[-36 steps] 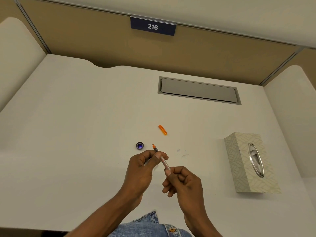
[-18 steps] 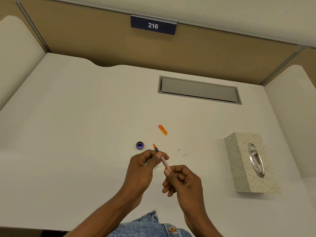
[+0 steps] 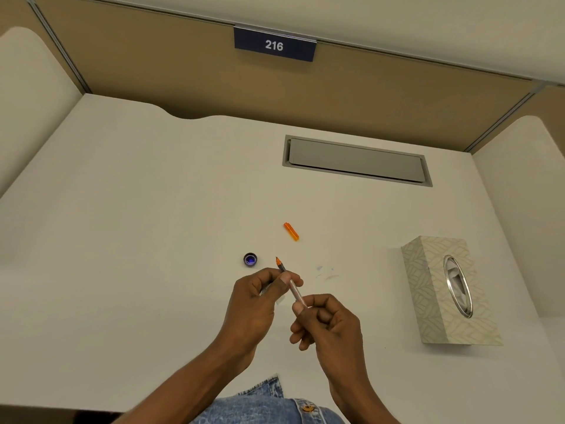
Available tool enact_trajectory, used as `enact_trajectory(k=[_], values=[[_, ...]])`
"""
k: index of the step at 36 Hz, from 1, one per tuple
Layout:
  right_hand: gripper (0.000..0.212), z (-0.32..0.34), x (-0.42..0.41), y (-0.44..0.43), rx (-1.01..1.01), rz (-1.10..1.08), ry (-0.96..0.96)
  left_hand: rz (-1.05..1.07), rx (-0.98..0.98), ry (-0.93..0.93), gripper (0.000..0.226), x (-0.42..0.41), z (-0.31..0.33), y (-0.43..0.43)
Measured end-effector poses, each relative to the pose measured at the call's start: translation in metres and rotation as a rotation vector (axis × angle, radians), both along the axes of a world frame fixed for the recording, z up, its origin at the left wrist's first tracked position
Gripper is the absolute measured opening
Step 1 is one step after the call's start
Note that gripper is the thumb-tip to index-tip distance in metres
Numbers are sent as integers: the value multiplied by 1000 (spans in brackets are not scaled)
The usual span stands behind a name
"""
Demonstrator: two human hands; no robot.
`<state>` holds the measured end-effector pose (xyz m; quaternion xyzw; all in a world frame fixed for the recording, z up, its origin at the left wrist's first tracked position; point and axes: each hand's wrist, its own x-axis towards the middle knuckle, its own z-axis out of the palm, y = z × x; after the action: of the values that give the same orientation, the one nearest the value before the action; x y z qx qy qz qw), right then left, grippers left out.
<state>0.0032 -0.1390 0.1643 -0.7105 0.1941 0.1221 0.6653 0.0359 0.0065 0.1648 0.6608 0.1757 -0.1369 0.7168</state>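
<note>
A thin pen (image 3: 294,291) with a clear barrel and an orange tip is held above the white desk (image 3: 137,240), tip pointing away from me. My left hand (image 3: 260,298) pinches its front part between thumb and fingers, and something small and pale shows under that hand. My right hand (image 3: 327,324) pinches the rear end of the barrel. An orange pen cap (image 3: 291,231) lies on the desk beyond the hands. A small dark round cap (image 3: 250,259) with a blue inside sits to the left of the pen tip.
A patterned tissue box (image 3: 428,289) with a silver oval opening stands at the right. A grey cable hatch (image 3: 356,160) is set into the desk at the back. Beige partitions enclose the desk, with a sign "216" (image 3: 274,45). Faint marks (image 3: 325,272) show on the desk.
</note>
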Motion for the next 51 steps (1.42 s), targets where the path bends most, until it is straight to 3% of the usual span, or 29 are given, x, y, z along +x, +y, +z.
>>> enact_trajectory(k=[26,42,51], values=[[11,4,4,0,29,17,4,-30,34,13,25,3,-3,-2],[25,1,3,0,30,96,30,-53,24,8,28,3,-2,-1],[15,5,3,4,53,51,34,-41,32,7,28,3,-2,-1]])
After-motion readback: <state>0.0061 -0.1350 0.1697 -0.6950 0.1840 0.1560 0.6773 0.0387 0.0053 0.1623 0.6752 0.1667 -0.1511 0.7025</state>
